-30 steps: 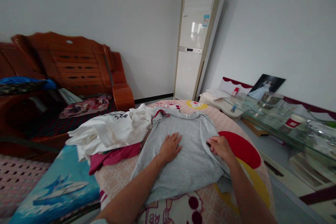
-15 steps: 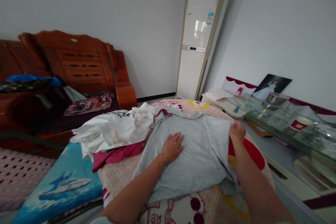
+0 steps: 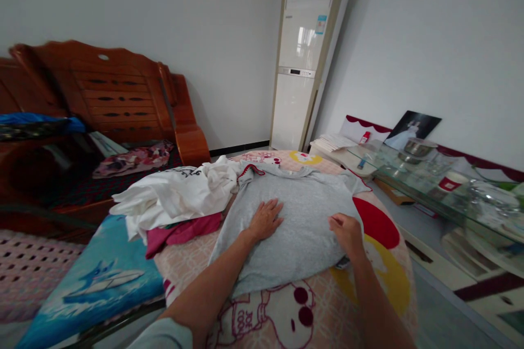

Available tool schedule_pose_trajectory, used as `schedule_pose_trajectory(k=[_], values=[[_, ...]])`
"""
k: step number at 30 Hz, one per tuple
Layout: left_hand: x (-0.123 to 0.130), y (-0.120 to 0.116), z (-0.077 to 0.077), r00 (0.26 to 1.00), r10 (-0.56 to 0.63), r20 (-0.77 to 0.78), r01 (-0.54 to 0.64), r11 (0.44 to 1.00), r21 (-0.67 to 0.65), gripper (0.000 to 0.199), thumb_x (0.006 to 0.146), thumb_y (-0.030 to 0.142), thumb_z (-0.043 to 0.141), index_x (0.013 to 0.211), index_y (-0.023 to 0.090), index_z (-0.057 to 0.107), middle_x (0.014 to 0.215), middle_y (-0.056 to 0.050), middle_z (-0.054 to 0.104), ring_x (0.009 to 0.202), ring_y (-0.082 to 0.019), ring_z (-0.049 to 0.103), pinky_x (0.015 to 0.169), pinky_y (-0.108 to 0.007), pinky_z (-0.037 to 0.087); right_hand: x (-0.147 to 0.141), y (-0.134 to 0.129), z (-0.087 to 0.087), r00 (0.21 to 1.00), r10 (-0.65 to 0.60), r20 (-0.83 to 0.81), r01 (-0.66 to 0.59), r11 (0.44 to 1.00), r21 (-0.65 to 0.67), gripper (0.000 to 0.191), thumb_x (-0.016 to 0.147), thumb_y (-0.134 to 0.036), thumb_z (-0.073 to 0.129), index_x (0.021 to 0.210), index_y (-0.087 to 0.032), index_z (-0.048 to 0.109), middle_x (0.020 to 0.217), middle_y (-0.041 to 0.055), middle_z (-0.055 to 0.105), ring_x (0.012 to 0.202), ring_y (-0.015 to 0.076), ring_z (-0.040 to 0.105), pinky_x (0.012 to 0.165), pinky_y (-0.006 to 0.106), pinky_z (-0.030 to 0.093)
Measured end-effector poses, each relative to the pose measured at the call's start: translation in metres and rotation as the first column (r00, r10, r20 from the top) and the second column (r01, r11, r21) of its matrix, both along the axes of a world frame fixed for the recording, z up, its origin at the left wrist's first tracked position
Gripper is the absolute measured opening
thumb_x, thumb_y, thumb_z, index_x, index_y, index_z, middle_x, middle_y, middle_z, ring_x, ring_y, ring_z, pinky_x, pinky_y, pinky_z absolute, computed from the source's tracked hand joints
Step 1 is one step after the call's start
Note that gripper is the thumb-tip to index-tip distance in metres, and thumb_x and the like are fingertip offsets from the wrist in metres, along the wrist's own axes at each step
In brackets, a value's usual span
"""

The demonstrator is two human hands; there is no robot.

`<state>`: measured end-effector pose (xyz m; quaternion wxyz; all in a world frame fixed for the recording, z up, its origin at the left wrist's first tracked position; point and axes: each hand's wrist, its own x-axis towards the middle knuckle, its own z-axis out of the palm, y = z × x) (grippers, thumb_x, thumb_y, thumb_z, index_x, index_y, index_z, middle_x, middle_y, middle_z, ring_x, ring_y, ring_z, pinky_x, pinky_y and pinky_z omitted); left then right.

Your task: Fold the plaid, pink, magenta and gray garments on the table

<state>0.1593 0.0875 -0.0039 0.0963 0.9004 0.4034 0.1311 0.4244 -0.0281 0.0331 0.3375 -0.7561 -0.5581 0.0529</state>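
Note:
A grey T-shirt [image 3: 303, 196] with red-trimmed sleeves lies spread over a patterned cloth [image 3: 282, 319]. My left hand [image 3: 265, 221] rests flat on its left half, fingers stretched out. Over the shirt's right side, my right hand [image 3: 347, 233] has its fingers curled together in a pinch; whether any fabric is between them is hidden. Beside the shirt on the left is a heap of white clothing [image 3: 176, 199] with dark lettering, and a pink-red garment [image 3: 184, 233] shows beneath it.
A glass-topped stand [image 3: 413, 174] with dishes and a cup runs along the right. At the left are a wooden sofa [image 3: 118, 98] and a blue printed cushion [image 3: 102, 278]. A tall white air conditioner [image 3: 295, 103] stands in the corner.
My right hand has let go of the right sleeve and moved inward over the shirt. That sleeve now lies outspread. My left hand stays on the shirt; the view has shifted slightly.

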Motion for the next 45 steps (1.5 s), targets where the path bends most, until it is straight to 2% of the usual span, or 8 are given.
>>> schedule_pose_trajectory(k=[8,15,20,24,31,37,41,45], values=[[-0.014,-0.023,0.021,0.997,-0.064,0.053,0.07,0.989,-0.133,0.047,0.086,0.028,0.057,0.133,0.02,0.055,0.144,-0.012,0.05,0.133,-0.024,0.047,0.111,-0.04,0.035,-0.011,-0.034,0.0,0.968,-0.234,0.088,0.227,0.971,0.08,0.035,0.083,-0.041,0.046,0.09,-0.021,0.073,0.071,0.0085,0.07,0.068,0.0218,0.062,0.061,0.028,0.038],[-0.009,-0.077,0.046,0.91,-0.184,0.372,0.32,0.883,-0.344,0.018,0.082,0.022,0.057,0.085,0.016,0.074,0.076,-0.002,0.071,0.07,-0.013,0.062,0.069,-0.022,0.045,-0.023,-0.039,-0.015,0.994,-0.059,0.096,0.052,0.996,0.068,0.044,0.088,-0.046,0.039,0.091,-0.02,0.075,0.078,0.0103,0.073,0.068,0.0221,0.063,0.062,0.027,0.04],[0.001,-0.096,0.03,0.85,-0.085,0.52,0.384,0.776,-0.501,0.021,0.082,0.026,0.056,0.082,0.012,0.072,0.059,0.001,0.06,0.054,-0.01,0.051,0.055,-0.02,0.038,-0.029,-0.057,-0.02,0.993,0.104,0.06,-0.11,0.987,0.12,0.047,0.091,-0.048,0.039,0.081,-0.017,0.073,0.058,0.0043,0.062,0.054,0.0156,0.052,0.055,0.024,0.035],[0.004,-0.097,0.012,0.837,0.008,0.547,0.343,0.772,-0.535,0.021,0.082,0.027,0.055,0.08,0.012,0.07,0.059,0.001,0.059,0.054,-0.009,0.051,0.057,-0.02,0.039,-0.027,-0.067,-0.027,0.983,0.135,0.122,-0.158,0.965,0.21,0.048,0.093,-0.045,0.04,0.067,-0.015,0.068,0.051,0.0007,0.051,0.05,0.0123,0.044,0.053,0.024,0.031],[0.002,-0.097,0.011,0.816,0.013,0.578,0.357,0.775,-0.521,0.021,0.082,0.027,0.055,0.083,0.012,0.07,0.058,0.002,0.059,0.054,-0.01,0.052,0.059,-0.02,0.04,-0.026,-0.059,-0.042,0.961,-0.009,0.277,-0.063,0.967,0.248,0.051,0.093,-0.045,0.038,0.064,-0.016,0.067,0.05,0.0046,0.056,0.049,0.0132,0.044,0.056,0.026,0.028],[0.0,-0.1,0.014,0.822,-0.032,0.568,0.366,0.793,-0.486,0.023,0.081,0.028,0.058,0.089,0.012,0.072,0.063,0.0,0.061,0.057,-0.01,0.053,0.059,-0.02,0.04,-0.023,-0.045,-0.029,0.993,-0.002,-0.114,0.034,0.96,0.277,0.054,0.088,-0.059,0.043,0.068,-0.017,0.07,0.052,0.0038,0.058,0.05,0.0148,0.048,0.053,0.026,0.032],[-0.003,-0.106,0.023,0.85,-0.096,0.519,0.325,0.869,-0.372,0.029,0.079,0.034,0.063,0.099,0.014,0.072,0.08,-0.003,0.068,0.07,-0.013,0.059,0.065,-0.022,0.043,-0.004,-0.034,0.0,0.776,-0.013,-0.631,0.353,0.838,0.417,0.056,0.082,-0.065,0.05,0.075,-0.013,0.069,0.041,-0.0061,0.04,0.039,0.0115,0.039,0.045,0.026,0.034],[0.0,-0.116,0.036,0.922,-0.158,0.355,0.258,0.932,-0.254,0.045,0.079,0.047,0.066,0.115,0.02,0.067,0.096,-0.004,0.07,0.083,-0.018,0.064,0.073,-0.026,0.046,0.021,-0.028,0.038,0.616,0.039,-0.786,0.512,0.739,0.438,0.052,0.079,-0.065,0.054,0.074,-0.014,0.066,0.038,-0.0085,0.038,0.034,0.0105,0.039,0.038,0.025,0.034]])
